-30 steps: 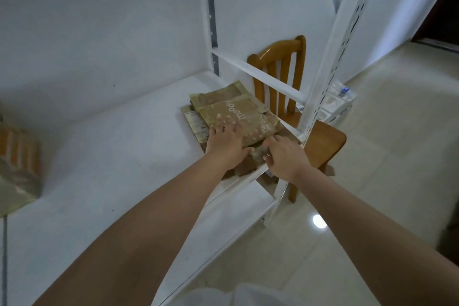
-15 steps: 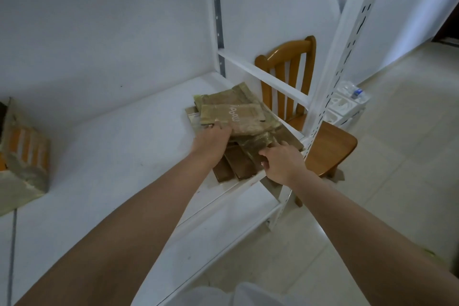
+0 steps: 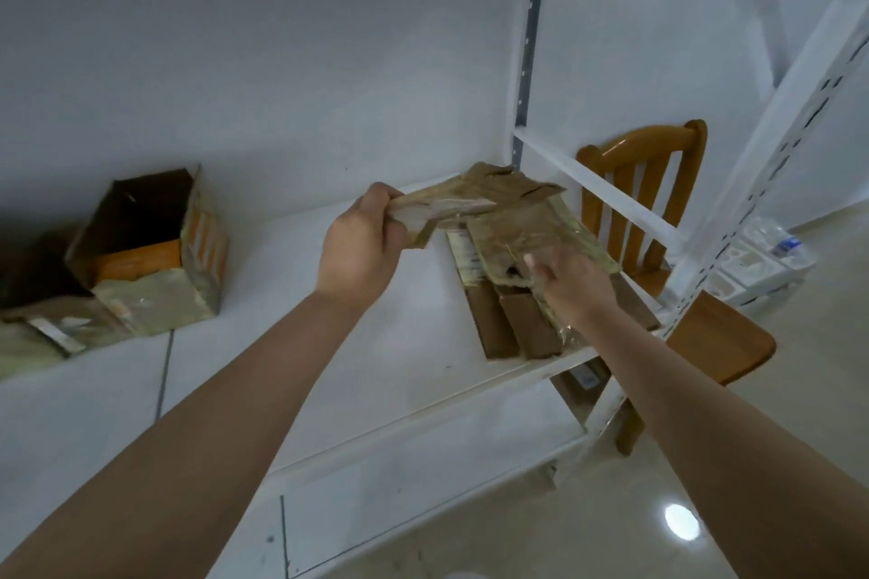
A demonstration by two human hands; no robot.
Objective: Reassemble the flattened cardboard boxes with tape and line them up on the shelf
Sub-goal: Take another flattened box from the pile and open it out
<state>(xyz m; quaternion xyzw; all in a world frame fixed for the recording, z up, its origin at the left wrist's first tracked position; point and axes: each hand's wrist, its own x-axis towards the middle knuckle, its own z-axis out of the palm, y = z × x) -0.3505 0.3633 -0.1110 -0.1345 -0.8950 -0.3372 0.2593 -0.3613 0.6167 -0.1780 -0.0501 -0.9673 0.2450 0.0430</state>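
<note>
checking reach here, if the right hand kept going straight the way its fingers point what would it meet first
Probably the stack of flattened boxes: the right hand already lies over its near part, fingers aimed up-left along it. Actual contact is unclear from this view.

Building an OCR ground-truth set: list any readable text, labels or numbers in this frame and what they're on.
None can be read.
White label strip on the stack of flattened brown cardboard boxes: print too blurred.
Blue-labelled bottle on the white tray: too small.
Orange-striped assembled cardboard box: stripes only, no legible text.
</note>
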